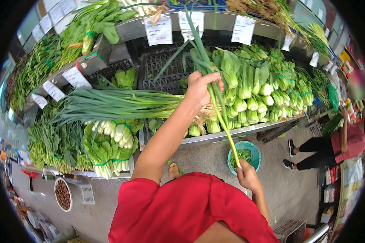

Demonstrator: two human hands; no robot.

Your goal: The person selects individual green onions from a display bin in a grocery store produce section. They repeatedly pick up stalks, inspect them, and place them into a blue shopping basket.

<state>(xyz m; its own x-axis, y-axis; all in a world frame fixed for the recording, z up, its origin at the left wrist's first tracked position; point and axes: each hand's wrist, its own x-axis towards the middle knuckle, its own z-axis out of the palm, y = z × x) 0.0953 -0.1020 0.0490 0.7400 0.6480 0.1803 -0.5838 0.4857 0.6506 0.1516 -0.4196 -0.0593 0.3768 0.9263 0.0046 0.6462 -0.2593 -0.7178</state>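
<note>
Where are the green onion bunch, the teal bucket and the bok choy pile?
green onion bunch [121, 103], head view, on the long green leaves
teal bucket [253, 148], head view, on its rim
bok choy pile [251, 103], head view, on a pale stalk base

Metal produce shelf [231, 133] (two tiers) with bundled bok choy [251, 97], scallions [117, 103].

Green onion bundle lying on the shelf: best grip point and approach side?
Grip the green onion bundle near its root end, where the left hand already holds it: there the stalks run tight together, while the leaf tips fan out loose to the left. Come from above at the shelf's front, since bok choy crowds its right. The right hand pinches one loose leaf.
</note>
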